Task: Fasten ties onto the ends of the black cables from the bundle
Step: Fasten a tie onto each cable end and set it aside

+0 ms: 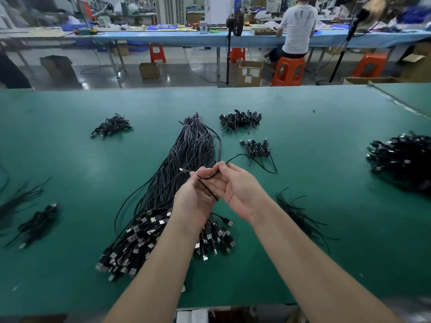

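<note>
A big bundle of black cables lies on the green table, its USB plugs fanned out near me and its far end tied. Both hands are raised above the bundle. My left hand grips one black cable near its small silver-tipped plug, which sticks out to the left. My right hand pinches the same cable close by; the cable loops away to the right and down to the table. A heap of loose black ties lies right of my right forearm.
Small piles of coiled, tied cables lie at the back left, back centre and centre right; a larger heap is at the far right. More cables and ties lie on the left. A seated person works at a far bench.
</note>
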Motion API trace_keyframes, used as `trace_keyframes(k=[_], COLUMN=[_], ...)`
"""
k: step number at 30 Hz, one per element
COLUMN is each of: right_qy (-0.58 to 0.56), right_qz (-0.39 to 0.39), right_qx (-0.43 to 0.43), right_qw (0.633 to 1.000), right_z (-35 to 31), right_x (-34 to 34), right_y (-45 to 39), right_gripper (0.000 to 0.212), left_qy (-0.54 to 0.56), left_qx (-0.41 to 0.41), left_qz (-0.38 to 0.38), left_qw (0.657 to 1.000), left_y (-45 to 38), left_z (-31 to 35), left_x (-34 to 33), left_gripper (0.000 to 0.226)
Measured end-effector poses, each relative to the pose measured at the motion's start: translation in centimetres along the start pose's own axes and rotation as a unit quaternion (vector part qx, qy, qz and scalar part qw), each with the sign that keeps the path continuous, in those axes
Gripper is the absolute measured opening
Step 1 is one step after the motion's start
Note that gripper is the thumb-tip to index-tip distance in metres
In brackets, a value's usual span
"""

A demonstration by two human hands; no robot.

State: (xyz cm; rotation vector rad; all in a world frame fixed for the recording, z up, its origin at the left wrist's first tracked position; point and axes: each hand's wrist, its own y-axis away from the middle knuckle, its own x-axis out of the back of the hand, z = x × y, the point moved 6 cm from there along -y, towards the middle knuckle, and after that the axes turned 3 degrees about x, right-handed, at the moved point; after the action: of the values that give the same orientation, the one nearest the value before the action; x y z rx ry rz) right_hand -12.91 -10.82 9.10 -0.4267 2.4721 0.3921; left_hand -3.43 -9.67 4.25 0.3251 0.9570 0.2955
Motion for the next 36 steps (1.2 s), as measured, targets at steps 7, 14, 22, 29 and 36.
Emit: trace_keyframes(k=[7, 14, 22, 29, 36], right_qy=[-0.072, -0.133, -0.132, -0.117, -0.061], right_qz=[0.002, 0.021, 0.071, 0.108, 0.049], right_qx=[0.005, -0.040, -0.083, -0.148, -0.237], right_qw=[0.997, 0.990, 0.985, 0.976, 0.968], right_z=[1.5, 3.6, 4.1, 5.0, 6.1], right_x=[1.5, 2.1, 3.0, 3.7, 3.3], right_y=[0.9, 1.7, 1.8, 2.1, 1.7], right_gripper=[0.023, 0.025, 0.015, 0.007, 0.011], left_qy=[0.009, 0.013, -0.015, -0.022, -0.118], left_qx=[-0.058, -0.074, -0.073, -0.082, -0.073], left_qz=[0.024, -0.019, -0.086, -0.107, -0.163], left_qw=[0.998, 0.997, 0.994, 0.991, 0.977], left_y=[-0.2, -0.4, -0.2, 0.2, 1.4], left_z=[1.8, 2.8, 2.5, 3.4, 2.8], left_x=[-0.4, -1.3, -1.2, -1.6, -2.7], left_gripper=[0.033, 0.044, 0.040, 0.042, 0.048])
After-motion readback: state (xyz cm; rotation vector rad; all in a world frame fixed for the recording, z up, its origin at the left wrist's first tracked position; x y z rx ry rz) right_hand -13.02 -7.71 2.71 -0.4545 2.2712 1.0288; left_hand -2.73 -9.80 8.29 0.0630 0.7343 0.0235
